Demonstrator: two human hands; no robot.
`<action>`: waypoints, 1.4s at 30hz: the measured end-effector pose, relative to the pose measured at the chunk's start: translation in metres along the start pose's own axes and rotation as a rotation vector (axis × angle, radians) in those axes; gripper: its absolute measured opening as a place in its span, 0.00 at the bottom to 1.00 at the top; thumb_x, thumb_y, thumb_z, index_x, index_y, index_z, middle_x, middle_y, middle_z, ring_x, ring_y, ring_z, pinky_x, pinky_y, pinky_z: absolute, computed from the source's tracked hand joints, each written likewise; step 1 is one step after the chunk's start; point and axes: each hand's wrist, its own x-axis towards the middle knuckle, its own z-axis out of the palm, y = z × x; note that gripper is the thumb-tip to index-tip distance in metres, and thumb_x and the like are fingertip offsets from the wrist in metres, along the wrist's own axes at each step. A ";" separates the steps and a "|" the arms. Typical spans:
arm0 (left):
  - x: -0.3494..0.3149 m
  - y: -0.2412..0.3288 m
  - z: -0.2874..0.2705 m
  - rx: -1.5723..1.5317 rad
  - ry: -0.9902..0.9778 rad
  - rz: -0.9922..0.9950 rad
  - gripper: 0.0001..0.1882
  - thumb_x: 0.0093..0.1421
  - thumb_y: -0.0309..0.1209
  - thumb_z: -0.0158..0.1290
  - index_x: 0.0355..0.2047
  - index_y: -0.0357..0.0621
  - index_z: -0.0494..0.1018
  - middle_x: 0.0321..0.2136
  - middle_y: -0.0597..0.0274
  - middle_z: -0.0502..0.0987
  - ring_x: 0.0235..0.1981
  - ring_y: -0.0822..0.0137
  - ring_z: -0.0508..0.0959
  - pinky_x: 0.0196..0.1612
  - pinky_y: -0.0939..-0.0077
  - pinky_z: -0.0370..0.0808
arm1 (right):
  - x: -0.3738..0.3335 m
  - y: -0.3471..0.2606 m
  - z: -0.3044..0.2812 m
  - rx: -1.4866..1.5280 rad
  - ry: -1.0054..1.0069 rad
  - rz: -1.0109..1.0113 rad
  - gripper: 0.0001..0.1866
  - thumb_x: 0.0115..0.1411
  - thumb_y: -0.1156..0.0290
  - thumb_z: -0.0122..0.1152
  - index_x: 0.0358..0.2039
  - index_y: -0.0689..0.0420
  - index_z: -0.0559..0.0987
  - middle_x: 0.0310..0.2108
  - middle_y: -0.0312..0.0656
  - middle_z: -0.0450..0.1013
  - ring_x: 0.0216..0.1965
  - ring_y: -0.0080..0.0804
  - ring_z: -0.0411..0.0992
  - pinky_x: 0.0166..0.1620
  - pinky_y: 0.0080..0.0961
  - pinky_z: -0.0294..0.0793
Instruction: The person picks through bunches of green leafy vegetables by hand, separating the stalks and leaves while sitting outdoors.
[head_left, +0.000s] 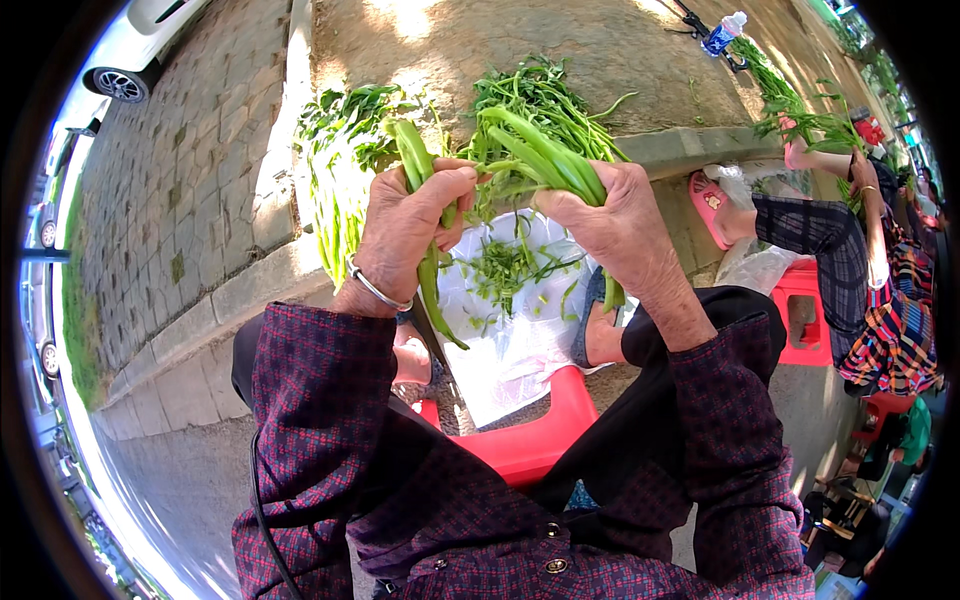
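Green stalks (548,152) sit bunched in your right hand (612,222), fingers clenched round them, held up over a white plastic sheet (520,340) strewn with trimmings. Your left hand (405,225), a silver bangle (377,288) at its wrist, grips a single green stem (425,215) that hangs down past the palm. Behind, more leafy greens (345,160) lie heaped on the kerb (250,285); a red stool (530,435) shows between your knees.
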 end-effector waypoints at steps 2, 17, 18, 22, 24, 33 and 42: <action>-0.001 0.000 0.001 0.009 -0.037 -0.013 0.08 0.57 0.28 0.51 0.34 0.35 0.73 0.21 0.66 0.70 0.12 0.81 0.61 0.16 0.86 0.57 | -0.002 0.001 0.001 -0.026 -0.002 0.014 0.09 0.50 0.70 0.57 0.27 0.63 0.76 0.14 0.31 0.66 0.18 0.14 0.60 0.22 0.21 0.63; -0.002 -0.004 0.007 0.125 -0.189 -0.162 0.08 0.58 0.31 0.52 0.32 0.38 0.74 0.22 0.63 0.73 0.12 0.83 0.60 0.15 0.87 0.55 | -0.003 0.000 0.015 -0.045 0.031 -0.090 0.09 0.54 0.70 0.58 0.31 0.65 0.76 0.18 0.35 0.70 0.20 0.17 0.64 0.25 0.21 0.65; -0.002 -0.003 0.006 0.096 -0.201 -0.168 0.08 0.59 0.31 0.52 0.32 0.38 0.74 0.22 0.63 0.73 0.12 0.83 0.60 0.15 0.87 0.55 | -0.002 -0.002 0.015 -0.051 0.032 -0.081 0.09 0.53 0.70 0.58 0.30 0.65 0.76 0.17 0.39 0.71 0.19 0.20 0.64 0.25 0.24 0.67; -0.002 0.003 0.004 0.050 -0.202 -0.213 0.10 0.60 0.34 0.50 0.31 0.39 0.73 0.21 0.63 0.72 0.11 0.83 0.59 0.14 0.86 0.55 | 0.002 0.003 0.008 -0.074 0.069 -0.112 0.09 0.54 0.70 0.58 0.30 0.64 0.76 0.17 0.39 0.70 0.20 0.20 0.64 0.25 0.25 0.66; -0.002 0.008 0.002 0.104 -0.227 -0.210 0.10 0.59 0.33 0.51 0.30 0.39 0.73 0.20 0.64 0.72 0.11 0.83 0.59 0.14 0.86 0.55 | 0.003 -0.004 0.004 -0.067 0.089 -0.077 0.09 0.54 0.70 0.58 0.29 0.64 0.75 0.17 0.39 0.70 0.20 0.20 0.64 0.26 0.25 0.66; 0.000 0.004 -0.001 0.279 -0.233 -0.193 0.08 0.56 0.31 0.54 0.26 0.38 0.74 0.16 0.68 0.68 0.11 0.84 0.59 0.14 0.86 0.54 | 0.009 0.011 -0.010 0.266 0.207 0.173 0.08 0.53 0.69 0.59 0.27 0.61 0.78 0.14 0.29 0.68 0.16 0.13 0.61 0.18 0.16 0.60; 0.000 0.006 -0.002 0.343 -0.221 -0.126 0.08 0.55 0.32 0.55 0.27 0.39 0.76 0.17 0.70 0.70 0.12 0.84 0.60 0.15 0.86 0.55 | 0.004 -0.002 -0.001 0.063 -0.154 0.139 0.11 0.50 0.67 0.57 0.23 0.64 0.77 0.14 0.30 0.67 0.17 0.17 0.62 0.21 0.23 0.64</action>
